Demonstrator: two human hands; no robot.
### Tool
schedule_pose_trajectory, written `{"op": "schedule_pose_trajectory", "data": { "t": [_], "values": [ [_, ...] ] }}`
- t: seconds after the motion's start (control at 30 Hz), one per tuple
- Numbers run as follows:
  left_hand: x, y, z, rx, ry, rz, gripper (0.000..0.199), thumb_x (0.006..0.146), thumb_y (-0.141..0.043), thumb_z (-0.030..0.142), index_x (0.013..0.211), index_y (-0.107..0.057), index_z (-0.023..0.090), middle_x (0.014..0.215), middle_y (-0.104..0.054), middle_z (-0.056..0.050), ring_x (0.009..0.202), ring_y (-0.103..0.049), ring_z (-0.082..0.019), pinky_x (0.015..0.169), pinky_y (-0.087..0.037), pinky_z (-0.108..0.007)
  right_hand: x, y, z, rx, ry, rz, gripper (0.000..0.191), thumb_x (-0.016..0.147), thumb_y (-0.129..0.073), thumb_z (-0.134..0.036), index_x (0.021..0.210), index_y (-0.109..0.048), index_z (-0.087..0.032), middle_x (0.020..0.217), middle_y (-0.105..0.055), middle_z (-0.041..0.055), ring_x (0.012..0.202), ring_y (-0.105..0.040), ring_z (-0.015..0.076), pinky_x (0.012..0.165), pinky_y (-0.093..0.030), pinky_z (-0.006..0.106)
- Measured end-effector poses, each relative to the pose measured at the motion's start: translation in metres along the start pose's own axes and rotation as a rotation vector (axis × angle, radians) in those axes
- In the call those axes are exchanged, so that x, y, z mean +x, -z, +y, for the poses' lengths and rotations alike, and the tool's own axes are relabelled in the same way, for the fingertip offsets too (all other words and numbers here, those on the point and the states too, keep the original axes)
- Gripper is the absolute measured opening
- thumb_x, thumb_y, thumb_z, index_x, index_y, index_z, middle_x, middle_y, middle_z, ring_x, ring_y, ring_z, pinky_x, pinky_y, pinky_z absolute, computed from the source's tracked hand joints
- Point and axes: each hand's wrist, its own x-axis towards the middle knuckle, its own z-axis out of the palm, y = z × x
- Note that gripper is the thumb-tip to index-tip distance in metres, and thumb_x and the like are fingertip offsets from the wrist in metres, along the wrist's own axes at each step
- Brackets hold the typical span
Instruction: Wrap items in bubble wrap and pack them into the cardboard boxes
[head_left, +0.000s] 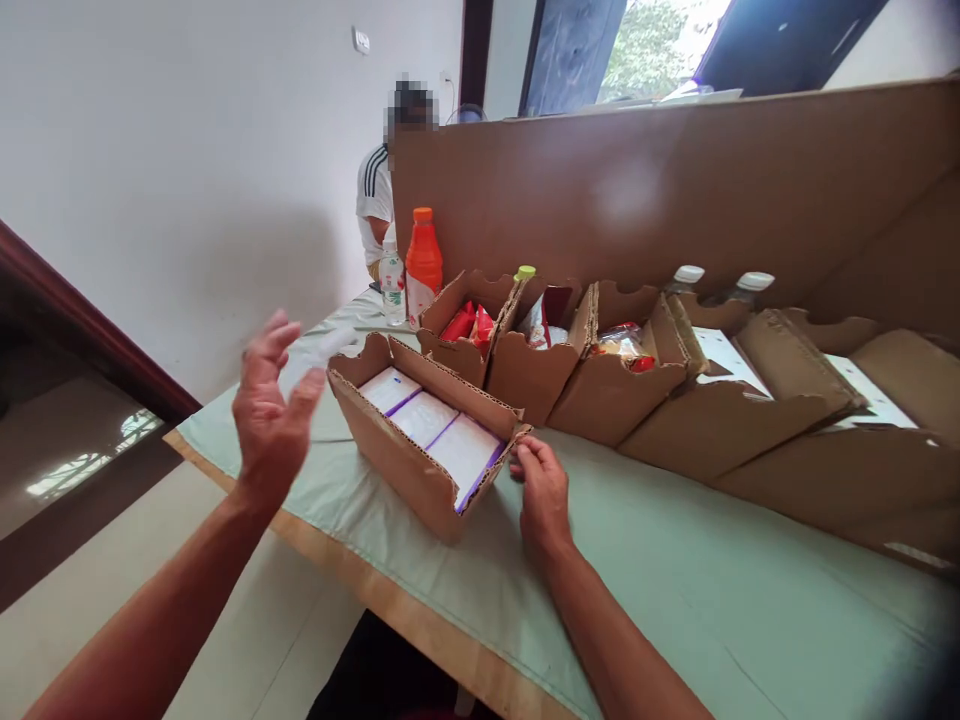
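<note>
An open cardboard box [397,470] stands at an angle near the table's front edge. Inside it lie three white packs [424,417] with purple edges, side by side. To the left of the box my left hand [274,400] is raised, fingers apart, holding nothing and not touching the box. My right hand [541,485] is at the box's right end, its fingers closed on the corner of the cardboard wall.
Behind stands a row of cardboard bins [540,375] with red and clear snack bags and white boxes. An orange bottle [424,262] and a clear bottle [391,285] stand at the back left. A tall cardboard panel [637,180] rises behind; a person [375,205] sits beyond.
</note>
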Motion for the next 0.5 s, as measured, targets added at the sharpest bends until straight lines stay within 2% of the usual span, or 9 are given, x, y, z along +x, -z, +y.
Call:
{"op": "schedule_pose_trajectory", "data": {
  "t": [0.07, 0.1, 0.17, 0.23, 0.33, 0.4, 0.5],
  "values": [
    [-0.008, 0.01, -0.047, -0.122, 0.421, -0.026, 0.048, 0.095, -0.055, 0.052, 0.133, -0.058, 0.022, 0.146, -0.059, -0.01, 0.141, -0.051, -0.031, 0.12, -0.037, -0.053, -0.029, 0.006, -0.007, -0.005, -0.018, -0.032, 0.045, 0.082, -0.067, -0.057, 0.11, -0.073, -0.022, 0.118, -0.072, 0.0079, 0.111, -0.064, 0.028, 0.091, -0.051, 0.039],
    [-0.015, 0.011, -0.065, -0.172, 0.574, -0.05, 0.053, 0.093, -0.053, 0.057, 0.132, -0.059, 0.021, 0.146, -0.058, -0.013, 0.141, -0.051, -0.034, 0.119, -0.038, -0.055, -0.044, 0.007, -0.01, -0.004, -0.023, -0.058, 0.046, 0.085, -0.066, -0.058, 0.116, -0.072, -0.025, 0.126, -0.071, 0.007, 0.119, -0.062, 0.0285, 0.098, -0.049, 0.041],
    [-0.036, 0.004, -0.086, -0.298, 0.772, -0.111, 0.063, 0.091, -0.047, 0.068, 0.129, -0.061, 0.02, 0.144, -0.061, -0.016, 0.141, -0.05, -0.036, 0.115, -0.04, -0.058, -0.072, 0.005, -0.013, 0.002, -0.028, -0.114, 0.05, 0.091, -0.061, -0.061, 0.129, -0.068, -0.029, 0.139, -0.065, 0.0046, 0.133, -0.055, 0.0288, 0.111, -0.043, 0.044],
    [-0.058, -0.01, -0.087, -0.394, 0.819, -0.181, 0.067, 0.089, -0.045, 0.074, 0.129, -0.061, 0.022, 0.145, -0.06, -0.015, 0.142, -0.049, -0.036, 0.113, -0.042, -0.057, -0.09, -0.001, -0.012, 0.004, -0.025, -0.145, 0.055, 0.094, -0.058, -0.063, 0.138, -0.062, -0.031, 0.15, -0.058, 0.0027, 0.143, -0.046, 0.0282, 0.119, -0.036, 0.046],
    [-0.086, -0.033, -0.064, -0.41, 0.754, -0.233, 0.063, 0.091, -0.047, 0.073, 0.133, -0.057, 0.028, 0.151, -0.055, -0.009, 0.146, -0.044, -0.033, 0.112, -0.043, -0.053, -0.09, -0.002, -0.011, 0.009, -0.001, -0.081, 0.062, 0.094, -0.055, -0.067, 0.144, -0.058, -0.03, 0.155, -0.052, 0.0025, 0.147, -0.041, 0.0284, 0.122, -0.032, 0.049],
    [-0.098, -0.048, -0.046, -0.399, 0.694, -0.259, 0.06, 0.093, -0.05, 0.07, 0.137, -0.054, 0.029, 0.151, -0.053, -0.007, 0.145, -0.044, -0.031, 0.114, -0.043, -0.051, -0.07, 0.008, -0.014, 0.03, 0.04, -0.018, 0.063, 0.092, -0.054, -0.069, 0.139, -0.062, -0.028, 0.147, -0.06, 0.0049, 0.14, -0.049, 0.03, 0.117, -0.039, 0.049],
    [-0.107, -0.074, -0.023, -0.437, 0.617, -0.355, 0.058, 0.097, -0.05, 0.063, 0.143, -0.05, 0.027, 0.153, -0.052, -0.008, 0.144, -0.045, -0.03, 0.116, -0.042, -0.048, -0.024, 0.038, -0.025, 0.033, 0.135, 0.023, 0.064, 0.086, -0.06, -0.069, 0.13, -0.068, -0.023, 0.128, -0.071, 0.0089, 0.124, -0.06, 0.0319, 0.104, -0.049, 0.046]
  ]
}}
